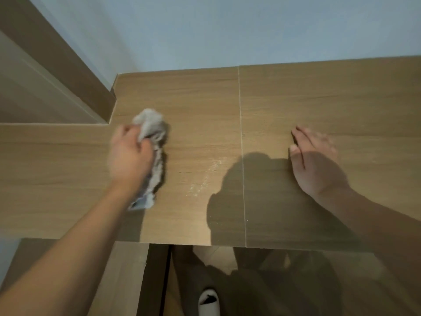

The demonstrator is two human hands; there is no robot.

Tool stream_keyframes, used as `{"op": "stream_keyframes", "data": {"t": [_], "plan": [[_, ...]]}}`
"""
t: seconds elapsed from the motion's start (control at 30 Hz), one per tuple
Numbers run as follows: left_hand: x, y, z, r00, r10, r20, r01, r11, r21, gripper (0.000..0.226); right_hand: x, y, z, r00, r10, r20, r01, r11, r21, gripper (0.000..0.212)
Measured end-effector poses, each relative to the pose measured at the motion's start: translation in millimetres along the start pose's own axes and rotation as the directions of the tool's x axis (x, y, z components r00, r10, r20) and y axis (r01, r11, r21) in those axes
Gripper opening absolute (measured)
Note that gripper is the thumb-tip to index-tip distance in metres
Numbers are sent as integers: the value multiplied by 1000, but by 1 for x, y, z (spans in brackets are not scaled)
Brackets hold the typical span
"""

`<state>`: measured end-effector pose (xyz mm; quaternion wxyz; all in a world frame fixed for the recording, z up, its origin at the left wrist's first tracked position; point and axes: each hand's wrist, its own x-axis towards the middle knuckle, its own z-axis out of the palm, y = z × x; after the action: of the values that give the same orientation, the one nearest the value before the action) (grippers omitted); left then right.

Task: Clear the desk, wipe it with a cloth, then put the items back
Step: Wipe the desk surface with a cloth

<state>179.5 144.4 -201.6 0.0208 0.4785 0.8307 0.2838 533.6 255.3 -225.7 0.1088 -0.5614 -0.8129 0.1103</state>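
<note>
The wooden desk (296, 99) fills the middle of the head view, with a thin seam running front to back. My left hand (129, 153) grips a crumpled grey-white cloth (152, 128) and holds it down on the left part of the desk; the cloth trails back under my wrist. My right hand (314, 160) lies flat on the desk right of the seam, fingers straight and together. A pale streak of dust or moisture (205, 176) marks the surface between the two hands.
A light wall runs behind the desk. At the left, a wooden cabinet side (57, 65) rises beside a lower ledge. Below the front edge, a drawer unit (127, 281) stands at the left, and a white slipper (208, 301) shows on the floor.
</note>
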Motion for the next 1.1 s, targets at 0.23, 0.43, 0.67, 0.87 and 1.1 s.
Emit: {"op": "stream_keyframes", "data": {"t": [0.23, 0.43, 0.67, 0.87, 1.1], "plan": [[-79, 68, 44, 985, -162, -62, 171, 965, 201, 33, 4, 4, 5, 999, 20, -46, -18, 999, 40, 44], [-102, 126, 45, 996, -17, 88, 21, 999, -43, 35, 4, 5, 2, 999, -8, -54, 10, 999, 37, 51], [-98, 33, 9, 923, -360, -132, 376, 919, 122, 35, 7, 4, 1, 999, 2, -35, -3, 1000, -5, 44], [-182, 163, 59, 994, -97, 53, 99, 995, -33, 27, 4, 7, 5, 998, -8, -59, 10, 999, 31, 49], [23, 95, 58, 988, -129, -84, 128, 992, -20, 43, 6, 8, 6, 998, -3, -58, 4, 1000, 11, 43]]}}
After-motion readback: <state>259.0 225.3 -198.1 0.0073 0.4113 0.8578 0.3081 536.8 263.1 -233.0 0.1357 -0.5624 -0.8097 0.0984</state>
